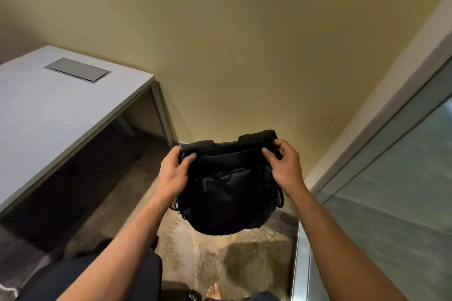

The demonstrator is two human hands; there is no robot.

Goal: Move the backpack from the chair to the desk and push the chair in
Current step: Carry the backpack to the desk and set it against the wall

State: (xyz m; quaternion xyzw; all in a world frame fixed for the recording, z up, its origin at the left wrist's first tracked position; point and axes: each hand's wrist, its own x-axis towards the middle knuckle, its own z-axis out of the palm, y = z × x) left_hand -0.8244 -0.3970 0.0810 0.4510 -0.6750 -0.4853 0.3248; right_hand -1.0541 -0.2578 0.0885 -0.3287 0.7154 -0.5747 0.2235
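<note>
Both hands — left hand point(174, 173) and right hand point(285, 166) — pinch the black backpack's point(227, 193) top corners, holding it above the floor, right of the counter point(49, 110) — swing it leftward, level, then lower it gently.

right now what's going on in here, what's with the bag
A person is holding a black fabric backpack up in the air with both bare hands. The left hand grips its top left corner and the right hand grips the top right, by the shoulder straps. The bag hangs over the mottled floor, touching nothing else. The pale grey desk with a metal cable hatch stands off to the left, and the backpack is not on it yet.
</note>
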